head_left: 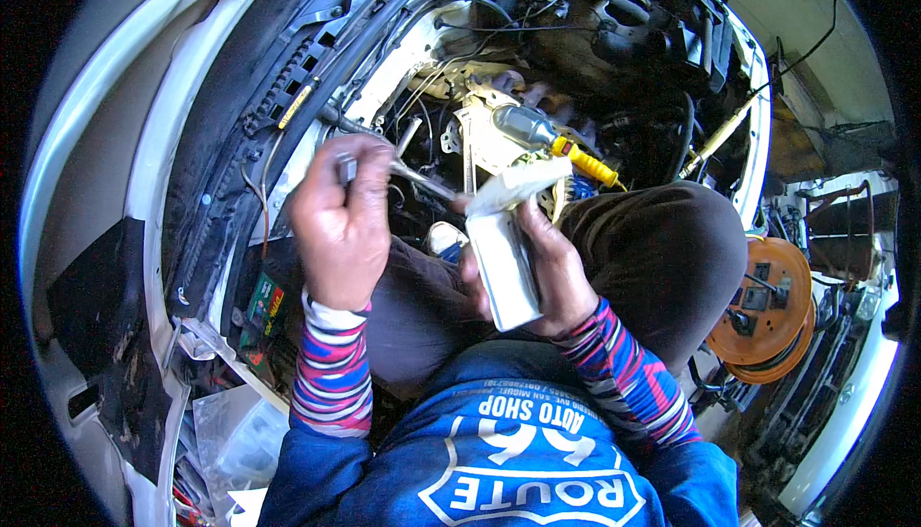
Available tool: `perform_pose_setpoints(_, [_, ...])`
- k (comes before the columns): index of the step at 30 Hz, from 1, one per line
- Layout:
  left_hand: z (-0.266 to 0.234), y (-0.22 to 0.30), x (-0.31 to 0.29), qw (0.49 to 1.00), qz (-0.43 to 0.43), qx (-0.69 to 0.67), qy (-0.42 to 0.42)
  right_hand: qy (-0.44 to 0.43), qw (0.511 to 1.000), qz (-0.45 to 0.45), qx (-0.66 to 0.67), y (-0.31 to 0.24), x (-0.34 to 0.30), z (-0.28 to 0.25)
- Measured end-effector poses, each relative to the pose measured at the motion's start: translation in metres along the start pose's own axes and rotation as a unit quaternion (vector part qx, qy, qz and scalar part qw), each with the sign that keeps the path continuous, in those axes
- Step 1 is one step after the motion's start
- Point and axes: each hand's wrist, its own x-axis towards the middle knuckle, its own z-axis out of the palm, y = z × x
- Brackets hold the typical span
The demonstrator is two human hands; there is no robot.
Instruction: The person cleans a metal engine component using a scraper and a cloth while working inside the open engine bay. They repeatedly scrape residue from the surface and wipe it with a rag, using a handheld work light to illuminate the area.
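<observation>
My left hand is closed around a shiny metal tool with a thin shaft that slants down to the right. Its exact kind is blurred. A short grey metal end shows by the thumb and fingers. In my right hand is a small white box, gripped from the side. A white flap stands out at the box's upper end, close to the tool's tip. What is inside the box cannot be seen.
Beyond my hands, a caged work light with a yellow handle lies in the engine bay. An orange cable reel stands at right. Low on the left are a green box and a clear plastic bag.
</observation>
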Motion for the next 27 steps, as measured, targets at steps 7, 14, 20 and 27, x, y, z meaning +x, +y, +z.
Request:
perform_pose_setpoints(7, [0.021, 0.014, -0.024, 0.979, 0.201, 0.017, 0.01, 0.049, 0.997, -0.048, 0.047, -0.001, 0.018, 0.001])
perform_pose_setpoints(14, [0.034, 0.004, -0.037, 0.935, 0.297, 0.021, -0.193, 0.075, 0.98, -0.185, 0.006, -0.011, 0.015, 0.007])
perform_pose_setpoints(20, [0.028, 0.007, -0.047, 0.972, 0.158, -0.096, -0.145, 0.071, 0.977, -0.201, 0.017, -0.011, 0.007, 0.006])
perform_pose_setpoints(27, [0.012, -0.003, -0.049, 0.916, -0.248, -0.185, -0.254, 0.038, 0.969, -0.243, -0.033, 0.001, 0.014, 0.017])
